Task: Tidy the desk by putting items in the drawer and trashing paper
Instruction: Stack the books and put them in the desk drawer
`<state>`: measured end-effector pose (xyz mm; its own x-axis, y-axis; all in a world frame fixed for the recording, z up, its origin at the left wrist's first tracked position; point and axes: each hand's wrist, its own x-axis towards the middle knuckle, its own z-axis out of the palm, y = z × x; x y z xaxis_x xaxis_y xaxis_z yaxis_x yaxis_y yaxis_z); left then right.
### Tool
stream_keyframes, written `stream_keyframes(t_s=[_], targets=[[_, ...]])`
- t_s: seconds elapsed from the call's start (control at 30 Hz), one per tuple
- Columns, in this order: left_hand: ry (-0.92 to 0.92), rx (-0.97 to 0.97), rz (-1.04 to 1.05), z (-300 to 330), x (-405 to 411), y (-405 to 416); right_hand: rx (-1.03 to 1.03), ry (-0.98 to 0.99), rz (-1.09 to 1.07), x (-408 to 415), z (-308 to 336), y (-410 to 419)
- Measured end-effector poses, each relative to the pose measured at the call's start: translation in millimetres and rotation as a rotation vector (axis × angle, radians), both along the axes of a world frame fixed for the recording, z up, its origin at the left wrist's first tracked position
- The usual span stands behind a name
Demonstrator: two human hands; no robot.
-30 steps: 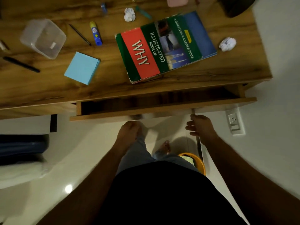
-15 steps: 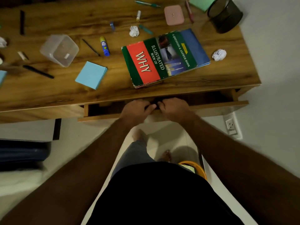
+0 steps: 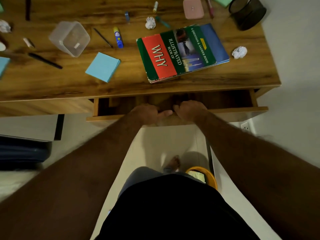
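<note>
A red, green and blue book (image 3: 181, 52) lies on the brown wood-grain desk (image 3: 52, 84) near a light-blue, apparently plain notepad (image 3: 103, 66).

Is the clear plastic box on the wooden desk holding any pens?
No, the clear plastic box holds no pens; the black pen lies beside it on the wooden desk.

left grip (image 3: 144, 114) curled, right grip (image 3: 189, 110) curled

Black top (image 3: 173, 205), grey trousers (image 3: 138, 177), bare forearms, bare foot (image 3: 174, 162); no sleeves visible
</note>
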<state>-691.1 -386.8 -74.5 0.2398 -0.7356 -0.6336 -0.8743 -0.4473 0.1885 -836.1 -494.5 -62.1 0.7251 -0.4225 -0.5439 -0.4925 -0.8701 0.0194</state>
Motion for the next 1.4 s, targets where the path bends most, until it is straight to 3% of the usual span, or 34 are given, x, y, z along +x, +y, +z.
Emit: stream_keyframes(t_s=[0.3,0.9,1.03,1.23,1.4], targets=[[-0.031,0.037,-0.174,7.1,-33.1,46.7,-0.043,0.067,0.021,-33.9,-0.7,45.9],[0.17,-0.033,0.049,-9.5,-107.5,151.9,-0.008,-0.031,-0.177,-116.8,-10.9,148.6],[0.2,-0.024,0.076,-7.8,-106.8,152.1,0.076,-0.064,-0.362,-114.4,-17.7,144.8],[0.314,0.022,0.159,-10.5,-105.1,144.2,0.21,-0.009,-0.388,-111.3,-8.7,141.7],[0.344,0.094,0.122,1.5,-86.4,113.7,0.449,-0.11,-0.665,-102.0,-18.5,125.8]])
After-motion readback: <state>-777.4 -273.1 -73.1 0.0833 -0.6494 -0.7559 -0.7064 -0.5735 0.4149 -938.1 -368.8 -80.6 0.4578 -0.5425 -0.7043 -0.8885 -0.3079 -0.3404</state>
